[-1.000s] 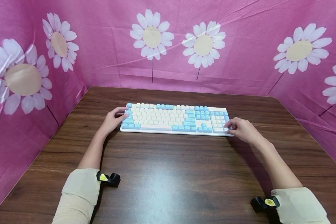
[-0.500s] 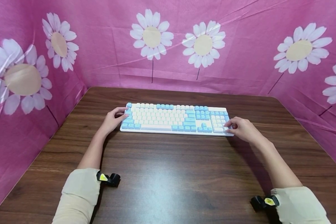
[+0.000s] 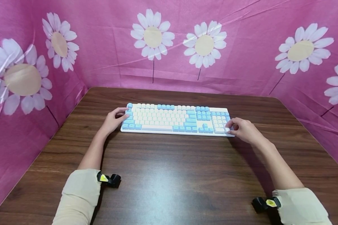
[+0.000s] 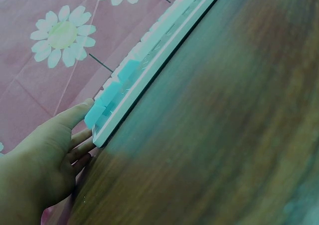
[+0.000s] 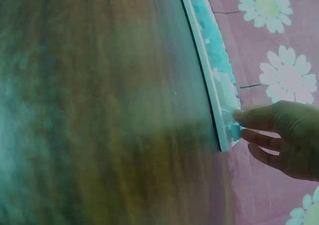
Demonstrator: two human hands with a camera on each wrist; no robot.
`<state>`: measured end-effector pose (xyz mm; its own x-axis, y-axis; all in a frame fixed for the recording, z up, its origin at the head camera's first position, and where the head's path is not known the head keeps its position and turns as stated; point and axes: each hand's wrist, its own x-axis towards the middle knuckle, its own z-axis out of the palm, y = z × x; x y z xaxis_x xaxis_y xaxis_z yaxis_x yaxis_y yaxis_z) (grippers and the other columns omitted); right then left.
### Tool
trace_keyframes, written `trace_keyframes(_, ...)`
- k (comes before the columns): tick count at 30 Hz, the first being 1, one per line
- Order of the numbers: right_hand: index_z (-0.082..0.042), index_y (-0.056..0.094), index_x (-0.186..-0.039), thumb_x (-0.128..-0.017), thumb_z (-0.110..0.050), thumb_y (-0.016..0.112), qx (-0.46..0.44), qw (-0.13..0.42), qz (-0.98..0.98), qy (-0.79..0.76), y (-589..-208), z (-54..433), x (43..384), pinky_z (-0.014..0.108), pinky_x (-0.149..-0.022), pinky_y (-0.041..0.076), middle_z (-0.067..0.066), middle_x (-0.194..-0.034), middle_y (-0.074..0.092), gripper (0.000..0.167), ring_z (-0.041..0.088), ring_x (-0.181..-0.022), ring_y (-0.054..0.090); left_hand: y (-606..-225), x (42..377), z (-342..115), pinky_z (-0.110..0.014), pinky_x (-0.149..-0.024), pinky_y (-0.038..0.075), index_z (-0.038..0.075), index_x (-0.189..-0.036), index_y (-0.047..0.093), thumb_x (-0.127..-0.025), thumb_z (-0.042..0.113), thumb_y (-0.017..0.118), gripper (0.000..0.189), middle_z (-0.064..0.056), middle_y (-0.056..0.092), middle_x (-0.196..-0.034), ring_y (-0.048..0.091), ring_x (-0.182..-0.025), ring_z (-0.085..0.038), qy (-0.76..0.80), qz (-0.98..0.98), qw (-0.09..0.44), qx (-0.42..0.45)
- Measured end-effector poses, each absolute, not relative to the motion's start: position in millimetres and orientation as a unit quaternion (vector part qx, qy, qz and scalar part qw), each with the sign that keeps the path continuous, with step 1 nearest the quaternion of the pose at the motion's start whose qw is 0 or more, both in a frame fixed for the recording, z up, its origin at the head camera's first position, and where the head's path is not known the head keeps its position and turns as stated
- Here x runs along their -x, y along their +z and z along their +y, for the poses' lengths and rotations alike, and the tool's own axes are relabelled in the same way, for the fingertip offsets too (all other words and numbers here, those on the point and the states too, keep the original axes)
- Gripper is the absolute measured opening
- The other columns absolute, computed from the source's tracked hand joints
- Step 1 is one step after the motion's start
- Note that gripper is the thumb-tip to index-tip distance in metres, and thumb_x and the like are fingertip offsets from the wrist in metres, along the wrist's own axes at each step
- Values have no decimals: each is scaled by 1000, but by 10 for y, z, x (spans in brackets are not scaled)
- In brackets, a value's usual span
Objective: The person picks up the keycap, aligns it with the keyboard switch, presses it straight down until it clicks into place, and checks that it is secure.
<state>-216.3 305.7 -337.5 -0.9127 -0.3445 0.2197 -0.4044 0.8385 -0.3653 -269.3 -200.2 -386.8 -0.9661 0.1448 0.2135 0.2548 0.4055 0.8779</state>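
A full-size keyboard (image 3: 160, 118) with white and light-blue keys lies lengthwise on the brown table in the head view. My left hand (image 3: 111, 122) holds its left end, thumb on the blue edge keys; in the left wrist view the other fingers of that hand (image 4: 47, 160) are against the end of the case, partly hidden. At the number-pad end, my right hand (image 3: 243, 128) grips the corner between thumb and fingers. The right wrist view shows this hand (image 5: 291, 135) with its thumb over the keys and fingers beside the end.
The wood-grain table (image 3: 169, 175) stretches from the keyboard toward me. A pink cloth (image 3: 107, 62) with white daisies hangs along the back and both sides. Black wrist cameras (image 3: 112, 180) sit at the cuffs of both light sleeves (image 3: 79, 193).
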Motion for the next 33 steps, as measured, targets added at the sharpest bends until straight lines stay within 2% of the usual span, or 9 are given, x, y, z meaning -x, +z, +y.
trace_keyframes(9, -5, 69, -81, -73, -3, 75, -206, 86, -957, 187, -3353, 3055, 2173, 34, -59, 39, 1, -73, 59, 10, 16, -66, 50, -3879, 2697, -2004, -45, -92, 38, 0, -126, 52, -92, 18, 59, 39, -22, 53, -122, 48, -111, -33, -530, -838, 49, 119)
trace_keyframes(20, -4, 69, -80, -72, 1, 74, -193, 74, -958, 199, -3360, 3060, 2180, 32, -57, 37, 0, -69, 55, 11, 18, -64, 47, -3881, 2702, -2011, -45, -91, 38, 1, -127, 51, -92, 20, 58, 40, -22, 53, -122, 47, -111, -33, -527, -841, 44, 115)
trace_keyframes(29, -6, 68, -80, -71, 0, 76, -196, 87, -958, 191, -3391, 3073, 2171, 30, -54, 35, -1, -67, 50, 14, 15, -61, 44, -3873, 2695, -2008, -45, -91, 38, 1, -126, 52, -92, 20, 58, 40, -21, 52, -123, 47, -111, -33, -531, -838, 44, 116)
trace_keyframes(33, -6, 68, -81, -72, 0, 75, -206, 96, -955, 192, -3417, 3092, 2164, 29, -53, 38, -3, -69, 54, 13, 14, -62, 47, -3883, 2700, -2013, -45, -92, 38, 1, -126, 52, -92, 21, 58, 40, -21, 52, -122, 47, -111, -33, -532, -837, 44, 117)
